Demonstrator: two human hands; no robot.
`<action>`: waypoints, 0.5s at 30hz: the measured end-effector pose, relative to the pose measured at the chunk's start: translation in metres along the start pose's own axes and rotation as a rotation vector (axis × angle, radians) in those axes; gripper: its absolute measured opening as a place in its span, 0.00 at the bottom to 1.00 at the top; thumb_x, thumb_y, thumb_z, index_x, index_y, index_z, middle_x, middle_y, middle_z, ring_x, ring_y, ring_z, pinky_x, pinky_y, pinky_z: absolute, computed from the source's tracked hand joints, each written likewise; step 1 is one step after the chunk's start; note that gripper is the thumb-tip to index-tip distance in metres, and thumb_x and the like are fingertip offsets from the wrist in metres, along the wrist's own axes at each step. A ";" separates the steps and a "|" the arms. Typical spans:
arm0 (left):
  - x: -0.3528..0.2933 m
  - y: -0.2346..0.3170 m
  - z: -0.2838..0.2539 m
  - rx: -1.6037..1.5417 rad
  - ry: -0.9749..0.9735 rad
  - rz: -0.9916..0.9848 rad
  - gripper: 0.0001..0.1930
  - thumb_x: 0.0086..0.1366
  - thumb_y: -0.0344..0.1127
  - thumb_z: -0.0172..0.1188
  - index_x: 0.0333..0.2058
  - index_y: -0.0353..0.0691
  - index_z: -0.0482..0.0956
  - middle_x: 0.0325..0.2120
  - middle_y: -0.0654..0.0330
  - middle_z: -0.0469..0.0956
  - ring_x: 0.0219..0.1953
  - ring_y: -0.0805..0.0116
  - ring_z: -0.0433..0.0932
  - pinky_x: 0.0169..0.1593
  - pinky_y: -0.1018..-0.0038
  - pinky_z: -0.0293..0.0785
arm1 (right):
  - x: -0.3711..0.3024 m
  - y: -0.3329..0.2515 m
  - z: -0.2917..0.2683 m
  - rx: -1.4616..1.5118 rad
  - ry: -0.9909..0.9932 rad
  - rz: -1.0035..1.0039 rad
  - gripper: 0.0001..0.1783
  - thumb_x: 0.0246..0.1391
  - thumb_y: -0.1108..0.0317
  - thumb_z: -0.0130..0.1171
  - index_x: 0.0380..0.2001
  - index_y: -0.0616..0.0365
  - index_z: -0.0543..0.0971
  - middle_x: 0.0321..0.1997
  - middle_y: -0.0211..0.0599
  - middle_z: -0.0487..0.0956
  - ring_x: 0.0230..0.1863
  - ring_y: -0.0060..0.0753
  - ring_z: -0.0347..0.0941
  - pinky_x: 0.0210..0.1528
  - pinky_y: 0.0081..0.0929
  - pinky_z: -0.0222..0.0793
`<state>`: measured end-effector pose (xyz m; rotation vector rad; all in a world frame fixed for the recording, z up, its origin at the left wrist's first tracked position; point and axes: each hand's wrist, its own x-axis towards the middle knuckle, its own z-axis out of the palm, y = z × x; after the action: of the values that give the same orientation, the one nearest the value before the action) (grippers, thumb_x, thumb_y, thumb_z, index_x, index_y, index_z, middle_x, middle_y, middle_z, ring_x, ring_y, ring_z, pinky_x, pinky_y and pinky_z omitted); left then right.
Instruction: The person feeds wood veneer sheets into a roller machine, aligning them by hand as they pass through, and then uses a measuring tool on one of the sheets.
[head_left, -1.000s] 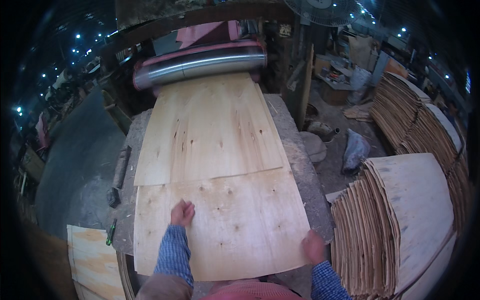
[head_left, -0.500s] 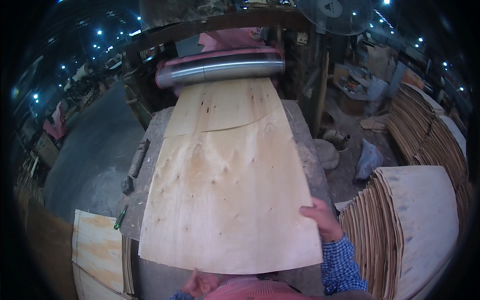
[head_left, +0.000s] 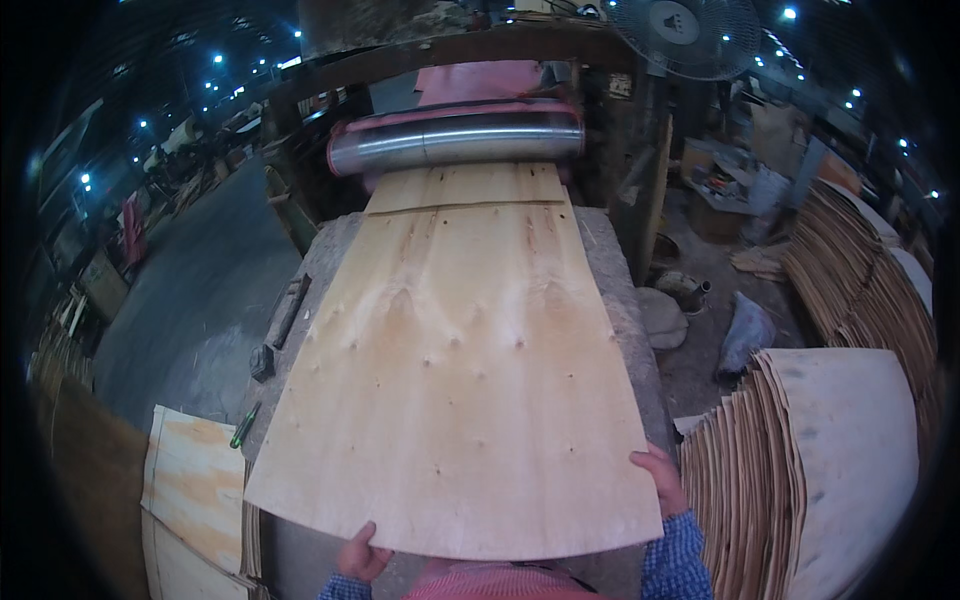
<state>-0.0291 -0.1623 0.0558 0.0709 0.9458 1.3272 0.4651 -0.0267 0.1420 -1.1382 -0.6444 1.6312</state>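
Note:
A broad, pale wood veneer sheet (head_left: 470,390) with small knots lies on the worktable. My left hand (head_left: 363,555) grips its near edge left of the middle, thumb on top and fingers underneath. On the right edge, close to the near corner, my right hand (head_left: 663,480) holds the same sheet, its thumb on the upper face. The far edge of this sheet meets or overlaps another veneer sheet (head_left: 470,188), whose far end runs in under a shiny metal roller (head_left: 455,142) with pink along its top and ends.
Rough table borders (head_left: 622,295) show beside the sheet. A green-handled cutter (head_left: 244,425) and a dark bar (head_left: 290,312) lie at the left. Veneer stacks stand at lower left (head_left: 195,470) and right (head_left: 850,440). A fan (head_left: 680,30) hangs at upper right.
The near sheet has moved toward the roller, and its far edge has turned from slanted to nearly straight across. My left hand has shifted left and taken hold of the near edge.

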 end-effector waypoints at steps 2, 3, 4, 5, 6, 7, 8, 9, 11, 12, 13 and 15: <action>-0.017 -0.010 0.003 -0.049 -0.005 -0.038 0.23 0.71 0.36 0.43 0.63 0.37 0.59 0.60 0.52 0.67 0.62 0.56 0.66 0.64 0.59 0.64 | -0.028 -0.036 0.032 0.003 -0.045 -0.072 0.23 0.55 0.74 0.51 0.55 0.69 0.71 0.49 0.44 0.78 0.47 0.34 0.78 0.49 0.29 0.73; -0.021 -0.013 0.008 -0.044 -0.023 -0.049 0.23 0.72 0.37 0.42 0.63 0.36 0.59 0.61 0.52 0.66 0.63 0.57 0.65 0.65 0.60 0.63 | -0.031 -0.043 0.034 -0.023 -0.082 -0.064 0.23 0.55 0.75 0.50 0.55 0.69 0.71 0.49 0.44 0.79 0.48 0.35 0.78 0.49 0.29 0.73; -0.022 -0.015 0.010 -0.039 -0.040 -0.059 0.23 0.72 0.38 0.41 0.63 0.35 0.59 0.61 0.52 0.66 0.63 0.57 0.65 0.66 0.60 0.63 | -0.025 -0.044 0.035 -0.041 -0.080 -0.095 0.23 0.56 0.74 0.51 0.55 0.70 0.70 0.48 0.45 0.79 0.47 0.35 0.78 0.49 0.28 0.73; -0.008 -0.016 -0.001 -0.120 0.068 -0.039 0.22 0.71 0.35 0.44 0.61 0.35 0.61 0.59 0.51 0.68 0.62 0.55 0.67 0.64 0.57 0.64 | -0.016 -0.042 0.035 -0.059 -0.079 -0.125 0.23 0.56 0.74 0.51 0.56 0.70 0.70 0.48 0.45 0.79 0.47 0.35 0.78 0.49 0.28 0.73; 0.009 -0.012 -0.002 -0.116 0.086 -0.012 0.22 0.71 0.35 0.44 0.61 0.34 0.61 0.58 0.51 0.69 0.61 0.55 0.67 0.63 0.56 0.65 | -0.003 -0.039 0.034 -0.077 -0.078 -0.155 0.23 0.56 0.74 0.51 0.56 0.70 0.69 0.48 0.45 0.79 0.47 0.35 0.78 0.50 0.28 0.73; 0.028 -0.007 0.003 -0.111 0.100 0.005 0.21 0.71 0.35 0.44 0.60 0.34 0.62 0.57 0.51 0.70 0.61 0.54 0.68 0.63 0.55 0.65 | 0.015 -0.034 0.025 -0.097 -0.041 -0.142 0.23 0.57 0.74 0.50 0.56 0.70 0.69 0.47 0.45 0.79 0.47 0.34 0.78 0.50 0.28 0.73; 0.041 -0.001 0.011 -0.104 0.114 0.026 0.21 0.71 0.35 0.45 0.60 0.34 0.62 0.57 0.50 0.70 0.60 0.54 0.68 0.62 0.55 0.66 | 0.040 -0.029 0.008 -0.116 -0.007 -0.130 0.23 0.57 0.74 0.50 0.56 0.70 0.69 0.47 0.46 0.79 0.47 0.34 0.77 0.50 0.28 0.73; 0.049 0.010 0.021 -0.054 0.112 0.041 0.21 0.71 0.35 0.45 0.59 0.33 0.62 0.56 0.50 0.71 0.59 0.53 0.69 0.61 0.54 0.67 | 0.056 -0.027 0.001 -0.135 0.019 -0.118 0.23 0.57 0.74 0.50 0.56 0.71 0.69 0.47 0.46 0.79 0.47 0.34 0.77 0.50 0.28 0.73; 0.068 0.031 0.043 0.045 0.104 0.077 0.20 0.71 0.35 0.46 0.58 0.32 0.63 0.55 0.50 0.71 0.58 0.53 0.71 0.60 0.54 0.69 | 0.061 -0.016 -0.007 0.074 0.069 -0.178 0.21 0.58 0.74 0.49 0.54 0.71 0.71 0.46 0.46 0.80 0.47 0.33 0.77 0.50 0.27 0.73; 0.077 0.037 0.046 0.033 0.096 0.091 0.20 0.70 0.35 0.46 0.57 0.32 0.63 0.54 0.50 0.72 0.57 0.53 0.71 0.58 0.55 0.70 | 0.059 -0.008 -0.007 0.177 0.095 -0.206 0.20 0.59 0.74 0.49 0.53 0.71 0.71 0.45 0.47 0.80 0.47 0.33 0.77 0.49 0.26 0.73; 0.088 0.042 0.047 0.022 0.088 0.106 0.19 0.70 0.35 0.46 0.56 0.32 0.64 0.53 0.50 0.72 0.56 0.54 0.72 0.57 0.55 0.71 | 0.050 -0.001 -0.003 0.344 0.131 -0.172 0.17 0.59 0.73 0.49 0.50 0.68 0.75 0.44 0.43 0.80 0.47 0.33 0.77 0.49 0.26 0.73; 0.115 0.050 0.061 0.050 0.101 0.122 0.18 0.69 0.36 0.49 0.54 0.33 0.65 0.48 0.52 0.76 0.46 0.58 0.78 0.46 0.61 0.79 | 0.048 0.049 -0.027 0.004 0.220 -0.209 0.16 0.59 0.71 0.50 0.49 0.65 0.76 0.44 0.43 0.80 0.48 0.36 0.77 0.51 0.28 0.73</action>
<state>-0.0374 -0.0233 0.0602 0.1014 1.0743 1.4302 0.4664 -0.0027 0.0727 -1.1864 -0.5949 1.3095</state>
